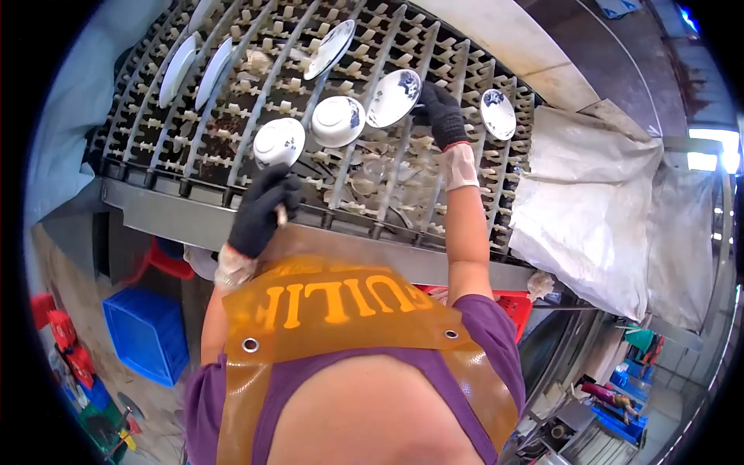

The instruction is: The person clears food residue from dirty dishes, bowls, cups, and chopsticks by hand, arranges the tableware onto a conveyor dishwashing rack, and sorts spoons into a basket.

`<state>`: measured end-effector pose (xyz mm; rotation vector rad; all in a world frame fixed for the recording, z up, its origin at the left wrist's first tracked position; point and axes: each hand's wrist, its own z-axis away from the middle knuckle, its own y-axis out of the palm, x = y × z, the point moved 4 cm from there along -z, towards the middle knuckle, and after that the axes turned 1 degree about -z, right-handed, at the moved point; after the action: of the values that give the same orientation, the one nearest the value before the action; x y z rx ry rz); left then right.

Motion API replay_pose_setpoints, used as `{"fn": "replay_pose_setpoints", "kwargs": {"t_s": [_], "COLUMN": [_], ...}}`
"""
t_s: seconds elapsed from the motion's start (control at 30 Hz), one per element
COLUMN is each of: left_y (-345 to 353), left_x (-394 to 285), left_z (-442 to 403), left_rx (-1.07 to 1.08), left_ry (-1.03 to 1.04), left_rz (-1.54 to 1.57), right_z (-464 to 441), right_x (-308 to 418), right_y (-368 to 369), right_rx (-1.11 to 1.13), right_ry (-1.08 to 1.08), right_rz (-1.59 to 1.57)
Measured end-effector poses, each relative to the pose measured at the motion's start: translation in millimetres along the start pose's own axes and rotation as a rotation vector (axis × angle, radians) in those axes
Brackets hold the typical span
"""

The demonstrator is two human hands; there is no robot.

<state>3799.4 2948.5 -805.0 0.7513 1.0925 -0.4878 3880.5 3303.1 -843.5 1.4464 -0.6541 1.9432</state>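
My left hand (266, 208), in a black glove, is closed at the lower edge of a white bowl (277, 142) with a blue pattern. A pale tip, perhaps a bare fingertip, shows at the glove. My right hand (443, 116), also in a black glove, reaches up the rack conveyor (335, 198). Its fingers grip the right edge of a white plate (392, 99) with blue flowers; some fingertips are hidden behind it. Between the two hands another white bowl (338, 122) lies tilted on the pegs. Right of my right hand leans a small patterned dish (498, 115).
More plates stand between the bars: a patterned plate (331, 50) farther back and a white plate (178, 71) at left. A metal rail (170, 209) runs along the conveyor's near edge. A plastic sheet (589, 201) hangs at right. A blue crate (147, 335) is on the floor.
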Motion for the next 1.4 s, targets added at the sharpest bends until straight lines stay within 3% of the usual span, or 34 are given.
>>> {"fn": "replay_pose_setpoints", "kwargs": {"t_s": [0.07, 0.13, 0.2, 0.27, 0.3, 0.37, 0.4, 0.43, 0.5, 0.53, 0.6, 0.67, 0.7, 0.73, 0.8, 0.83, 0.87, 0.9, 0.93, 0.97, 1.0, 1.03, 1.07, 1.1, 1.2, 1.23, 1.3, 1.33, 1.4], "left_y": [-30.9, -59.3, -81.2, -104.2, -107.0, -91.5, -85.6, -81.9, -72.3, -66.7, -58.0, -56.9, -65.7, -80.5, -112.5, -118.1, -123.3, -142.6, -173.1, -203.0, -211.6, -204.6, -202.8, -210.5, -295.6, -326.9, -292.5, -274.3, -247.0], "left_x": [-3.1, 1.6, 10.6, 28.2, 31.7, 24.9, 24.9, 25.2, 22.3, 17.7, 12.1, 16.2, 23.9, 31.5, 38.4, 27.0, 25.6, 21.4, 34.9, 48.1, 52.2, 46.1, 48.1, 56.0, 122.9, 133.8, 98.4, 77.2, 50.8], "left_z": [22.3, 41.9, 56.1, 58.8, 58.5, 52.7, 49.1, 44.5, 41.7, 42.5, 43.7, 44.9, 46.2, 51.7, 71.1, 82.8, 96.4, 107.3, 123.5, 139.8, 149.8, 156.6, 161.3, 159.6, 172.7, 174.7, 165.1, 157.4, 145.9], "left_rx": [-0.085, -0.164, -0.101, -0.044, 0.012, -0.035, -0.087, 0.037, 0.071, 0.106, -0.002, -0.037, 0.004, -0.006, -0.103, -0.072, -0.446, 0.07, 0.016, -0.042, -0.333, -0.852, -1.076, -1.182, -1.106, -1.255, -1.661, -1.643, -1.717], "left_ry": [-0.094, -0.01, 0.101, 0.167, 0.219, 0.162, 0.108, 0.152, 0.147, 0.142, 0.078, 0.075, 0.104, 0.116, 0.215, 0.327, 0.438, 0.568, 0.609, 0.646, 0.731, 0.701, 0.649, 0.607, 0.2, 0.099, 0.26, 0.264, 0.399], "left_rz": [0.087, 0.203, 0.458, 0.592, 0.723, 0.639, 0.55, 0.462, 0.413, 0.361, 0.341, 0.361, 0.338, 0.343, 0.402, 0.589, 0.407, 0.659, 0.595, 0.53, 0.201, -0.663, -1.06, -1.21, -0.407, -0.785, -0.806, -0.802, -0.752], "right_z": [-15.5, -40.1, -51.5, -103.3, -120.0, -134.6, -131.7, -107.6, -74.8, -62.0, -76.4, -78.4, -70.8, -62.7, -28.7, -19.1, -11.2, 17.2, 11.1, 35.5, 45.9, 62.4, 75.5, 82.6, 91.4, 90.7, 97.7, 100.2, 92.2], "right_x": [3.9, -31.6, -60.7, -143.4, -154.3, -148.4, -126.3, -74.7, -6.1, 18.9, 12.8, -1.8, -4.4, -6.1, 2.2, -12.1, -25.7, -18.2, -49.8, -41.3, -57.5, -58.3, -53.8, -58.9, -70.1, -72.3, -65.2, -63.5, -72.0], "right_y": [-51.7, -123.9, -201.0, -287.5, -308.5, -316.7, -307.3, -268.8, -211.7, -186.5, -167.2, -147.7, -148.7, -151.1, -143.1, -152.6, -157.6, -145.2, -167.2, -153.9, -165.3, -160.7, -156.0, -154.7, -156.3, -156.8, -144.3, -141.1, -142.2], "right_rx": [-0.312, -1.038, -1.121, -1.05, -1.052, -0.754, -0.75, -0.766, -0.674, -0.664, -0.591, -0.704, -0.682, -0.725, -0.825, -0.858, -0.867, -0.78, -0.677, -0.67, -0.632, -0.585, -0.553, -0.547, -0.578, -0.573, -0.536, -0.493, -0.425], "right_ry": [-0.385, -0.66, -0.172, 0.287, 0.287, 0.338, 0.136, -0.134, -0.391, -0.413, -0.452, -0.471, -0.477, -0.444, -0.579, -0.627, -0.686, -0.742, -0.643, -0.548, -0.623, -0.542, -0.466, -0.415, -0.389, -0.39, -0.401, -0.403, -0.504], "right_rz": [0.65, 1.046, 1.075, 0.611, 0.612, 0.63, 0.576, 0.516, 0.539, 0.818, 0.819, 1.045, 0.883, 0.891, 0.957, 0.975, 0.986, 0.81, 0.547, 0.474, 0.583, 0.611, 0.643, 0.59, 0.631, 0.629, 0.526, 0.432, 0.546]}}
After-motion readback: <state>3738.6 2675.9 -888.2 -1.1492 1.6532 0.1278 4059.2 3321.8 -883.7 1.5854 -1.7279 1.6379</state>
